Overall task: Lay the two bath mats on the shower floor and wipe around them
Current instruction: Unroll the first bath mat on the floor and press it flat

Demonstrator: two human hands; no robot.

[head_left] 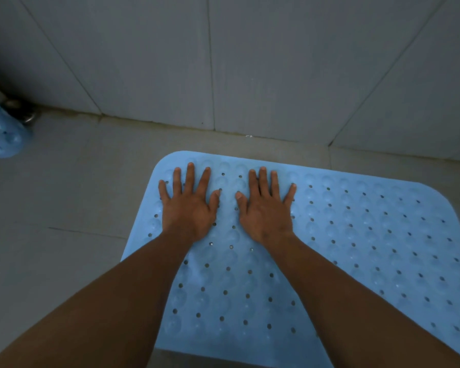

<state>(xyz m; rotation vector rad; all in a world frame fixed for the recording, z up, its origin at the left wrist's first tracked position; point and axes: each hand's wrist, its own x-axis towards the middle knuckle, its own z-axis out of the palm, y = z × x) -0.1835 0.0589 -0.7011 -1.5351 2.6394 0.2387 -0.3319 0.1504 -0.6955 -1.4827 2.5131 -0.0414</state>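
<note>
On the shower floor (72,197), a light blue bath mat (343,248) is lying flat, its far edge running near the base of the tiled wall (250,62) and its near edge leaving the picture at the bottom right. Both hands are resting palm-down on the far-left part of this mat, side by side with the thumbs pointing toward each other and not touching. The left hand (189,205) is lying flat with its fingers spread, grasping nothing; the right hand (267,208) is lying flat in the same way, fingers extended, also grasping nothing. Rows of small round holes and raised bumps are covering the mat surface. At the far left edge, a second mat (0,134) of the same blue is sitting on the floor, only partly in view, beside a metal fitting (21,112) at the wall base.
</note>
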